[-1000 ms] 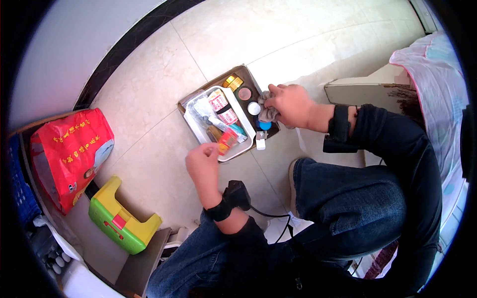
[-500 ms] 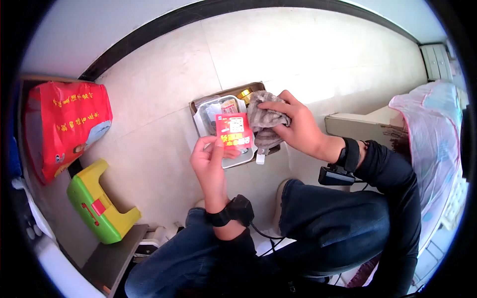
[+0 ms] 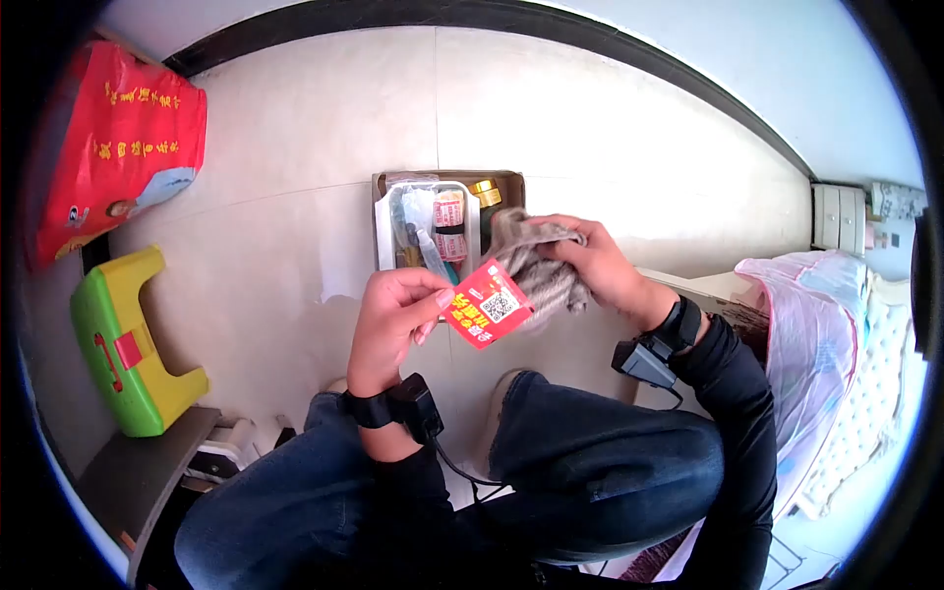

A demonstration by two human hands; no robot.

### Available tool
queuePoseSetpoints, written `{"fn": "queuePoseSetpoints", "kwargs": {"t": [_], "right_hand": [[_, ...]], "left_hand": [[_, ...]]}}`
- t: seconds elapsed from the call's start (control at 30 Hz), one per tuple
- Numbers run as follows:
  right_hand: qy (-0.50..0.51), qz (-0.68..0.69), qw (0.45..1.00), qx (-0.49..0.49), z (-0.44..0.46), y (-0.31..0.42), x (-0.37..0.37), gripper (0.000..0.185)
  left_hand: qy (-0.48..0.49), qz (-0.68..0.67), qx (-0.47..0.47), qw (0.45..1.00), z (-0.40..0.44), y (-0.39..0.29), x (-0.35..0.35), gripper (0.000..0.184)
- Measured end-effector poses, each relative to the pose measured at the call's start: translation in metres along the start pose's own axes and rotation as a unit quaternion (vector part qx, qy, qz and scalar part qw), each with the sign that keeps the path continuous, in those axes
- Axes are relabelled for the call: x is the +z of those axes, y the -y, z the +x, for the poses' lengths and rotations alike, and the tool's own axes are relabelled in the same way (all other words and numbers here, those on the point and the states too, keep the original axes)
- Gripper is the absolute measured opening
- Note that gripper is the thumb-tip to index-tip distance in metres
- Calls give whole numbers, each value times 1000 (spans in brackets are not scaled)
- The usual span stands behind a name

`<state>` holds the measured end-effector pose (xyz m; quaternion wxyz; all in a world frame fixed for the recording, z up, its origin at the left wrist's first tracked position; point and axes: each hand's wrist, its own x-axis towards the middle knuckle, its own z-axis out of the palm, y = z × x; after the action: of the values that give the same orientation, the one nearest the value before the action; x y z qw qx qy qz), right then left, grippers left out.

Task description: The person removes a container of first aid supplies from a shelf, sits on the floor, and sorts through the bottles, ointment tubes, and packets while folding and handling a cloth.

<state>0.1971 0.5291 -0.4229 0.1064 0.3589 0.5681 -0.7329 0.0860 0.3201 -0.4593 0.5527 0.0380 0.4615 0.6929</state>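
Observation:
Between the fingers of my left hand (image 3: 398,320) is a red card (image 3: 489,305) printed with yellow lettering and a QR code. My right hand (image 3: 600,265) grips a crumpled grey-brown striped cloth (image 3: 536,261), which hangs close behind the card and partly touches or overlaps it. Just beyond both hands, a brown cardboard box (image 3: 516,187) rests on the floor. Inside it I see a white plastic tray (image 3: 474,221) with red-and-white packets (image 3: 449,221) and clear plastic wrapping, beside a small yellow-lidded jar (image 3: 486,192). The box's near side is hidden by my hands and the cloth.
At the left lie a large red bag (image 3: 128,147) and a green and yellow plastic stool (image 3: 138,344), above a dark shelf (image 3: 147,472). A bed-like piece with a sheer pink-edged cover (image 3: 796,324) stands at the right. A white cabinet (image 3: 839,218) is farther back.
The red card has turned and moved right and down, away from above the tray. The cloth has shifted slightly right and lower with my right hand. My view has swung a little.

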Motion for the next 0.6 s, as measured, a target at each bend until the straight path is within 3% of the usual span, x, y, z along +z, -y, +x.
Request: {"fn": "queuePoseSetpoints", "kwargs": {"t": [0.13, 0.3, 0.43, 0.57, 0.6], "right_hand": [[77, 18, 994, 76, -8, 4, 11, 34], [166, -40, 985, 29, -15, -8, 10, 50], [166, -118, 978, 39, -17, -1, 24, 49], [120, -76, 987, 69, -18, -4, 27, 40], [112, -44, 991, 53, -19, -4, 28, 36]], "left_hand": [[0, 6, -28, 1000, 3, 0, 7, 12], [-8, 30, -47, 998, 2, -3, 12, 13], [-17, 37, -42, 998, 3, -4, 20, 14], [-67, 19, -6, 998, 4, 0, 22, 16], [-106, 3, 42, 993, 6, 3, 16, 18]]}}
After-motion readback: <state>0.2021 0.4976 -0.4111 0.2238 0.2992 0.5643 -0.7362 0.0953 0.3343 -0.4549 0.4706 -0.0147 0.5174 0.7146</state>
